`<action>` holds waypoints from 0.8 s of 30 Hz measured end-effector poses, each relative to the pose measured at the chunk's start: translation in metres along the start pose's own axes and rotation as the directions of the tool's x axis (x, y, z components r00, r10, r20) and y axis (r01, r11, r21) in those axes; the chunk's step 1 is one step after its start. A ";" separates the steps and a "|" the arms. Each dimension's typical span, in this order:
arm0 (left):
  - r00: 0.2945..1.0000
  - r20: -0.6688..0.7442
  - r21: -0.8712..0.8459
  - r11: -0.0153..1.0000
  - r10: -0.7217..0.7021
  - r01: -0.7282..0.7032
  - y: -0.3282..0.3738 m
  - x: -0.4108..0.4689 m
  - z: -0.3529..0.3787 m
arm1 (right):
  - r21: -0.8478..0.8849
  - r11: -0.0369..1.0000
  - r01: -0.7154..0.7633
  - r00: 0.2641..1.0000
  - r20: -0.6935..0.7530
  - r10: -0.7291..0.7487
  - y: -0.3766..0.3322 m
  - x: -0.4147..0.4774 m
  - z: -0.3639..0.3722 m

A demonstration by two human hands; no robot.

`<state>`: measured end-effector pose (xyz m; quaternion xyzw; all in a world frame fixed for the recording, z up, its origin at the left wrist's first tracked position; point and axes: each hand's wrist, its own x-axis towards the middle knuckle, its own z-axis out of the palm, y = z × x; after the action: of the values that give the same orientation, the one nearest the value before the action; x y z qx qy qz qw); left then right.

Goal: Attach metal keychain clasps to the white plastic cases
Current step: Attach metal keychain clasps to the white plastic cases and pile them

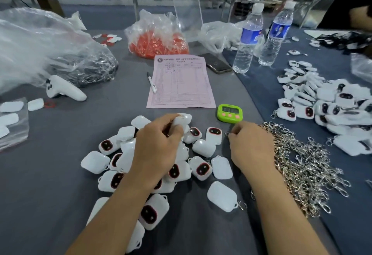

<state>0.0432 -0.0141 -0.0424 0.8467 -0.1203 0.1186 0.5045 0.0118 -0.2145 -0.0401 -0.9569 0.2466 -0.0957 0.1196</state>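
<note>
My left hand (159, 144) grips a white plastic case (182, 121) lifted above a loose pile of white cases (203, 148), several showing a dark oval with a red rim. My right hand (249, 144) pinches a small metal clasp (228, 134) at its fingertips, at the left edge of a heap of metal keychain clasps (302, 170). The held case and the clasp are apart. One white case with a clasp on it (222, 198) lies in front between my forearms.
A green timer (229, 113), pink form (181, 83), pen (151, 81) and phone (218, 65) lie ahead. Two water bottles (247, 39) stand at the back right. Plastic bags (40, 47) sit left and centre. A heap of white cases (322, 101) lies right. A white controller (64, 89) rests left.
</note>
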 end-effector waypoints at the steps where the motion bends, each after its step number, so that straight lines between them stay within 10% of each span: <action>1: 1.000 -0.018 0.009 1.000 0.007 -0.007 0.001 -0.003 0.000 | 0.042 0.999 0.016 1.000 -0.012 -0.016 -0.002 -0.003 0.003; 6: 0.990 -0.101 0.031 0.994 0.103 -0.100 0.008 -0.010 -0.001 | 0.595 0.804 0.005 0.996 -0.075 0.049 -0.019 -0.012 -0.002; 12: 0.982 -0.083 0.009 0.985 0.172 -0.172 0.014 -0.013 -0.004 | 0.947 -0.032 -0.320 0.947 0.318 -0.051 -0.058 -0.036 -0.005; 24: 0.997 -0.049 -0.017 0.998 0.067 -0.068 0.005 -0.007 -0.001 | 0.964 -0.036 -0.264 0.964 0.265 0.034 -0.076 -0.045 0.005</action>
<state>0.0351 -0.0151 -0.0401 0.8343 -0.1377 0.1549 0.5108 0.0084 -0.1269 -0.0291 -0.5559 0.1955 -0.1511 0.7937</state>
